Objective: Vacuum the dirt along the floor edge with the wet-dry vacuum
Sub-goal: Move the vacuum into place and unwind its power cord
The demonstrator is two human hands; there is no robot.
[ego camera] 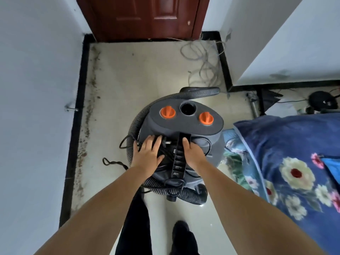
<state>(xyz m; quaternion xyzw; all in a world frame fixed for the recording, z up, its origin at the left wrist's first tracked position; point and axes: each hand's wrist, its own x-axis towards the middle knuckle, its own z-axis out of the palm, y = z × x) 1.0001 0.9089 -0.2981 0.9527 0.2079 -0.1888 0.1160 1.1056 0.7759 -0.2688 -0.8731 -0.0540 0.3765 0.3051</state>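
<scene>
The grey wet-dry vacuum (pixel 184 124) stands on the pale floor in front of me, with two orange knobs and a round port on its lid. Its ribbed hose (pixel 145 111) is wrapped around the body, and a black power cord (pixel 114 162) lies coiled on the lid and trails onto the floor. My left hand (pixel 148 153) rests flat with spread fingers on the cord bundle, left of the black carry handle (pixel 179 155). My right hand (pixel 193 151) lies on the lid just right of that handle, fingers curled down. Brown dirt (pixel 88 115) runs along the left floor edge.
A black skirting board (pixel 77 115) lines the left wall, with a metal hook (pixel 70 108) in the wall above it. A dark red door (pixel 145 17) closes the far end. Loose grey cable (pixel 204 59) lies near the right corner. A blue floral quilt (pixel 287 162) sits close on the right.
</scene>
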